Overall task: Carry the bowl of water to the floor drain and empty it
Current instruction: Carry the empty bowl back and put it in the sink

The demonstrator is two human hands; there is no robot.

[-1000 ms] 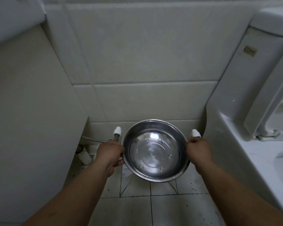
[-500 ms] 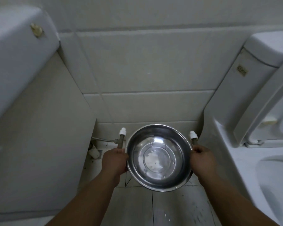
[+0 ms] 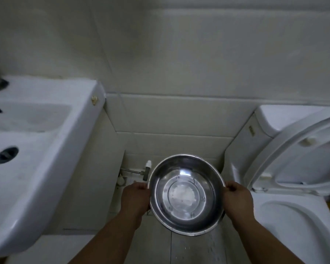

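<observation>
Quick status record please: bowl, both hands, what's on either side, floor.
bowl: steel bowl, held level above the tiled floor, a little water in its bottom
left hand: grips the left rim
right hand: grips the right rim
left side: white washbasin
right side: toilet, seat up
drain: not visible

Glossy steel bowl (image 3: 187, 195); glazed ceramic sink (image 3: 46, 159)

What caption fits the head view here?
Both hands, left and right, hold a steel bowl by its rim between a washbasin and a toilet.
</observation>
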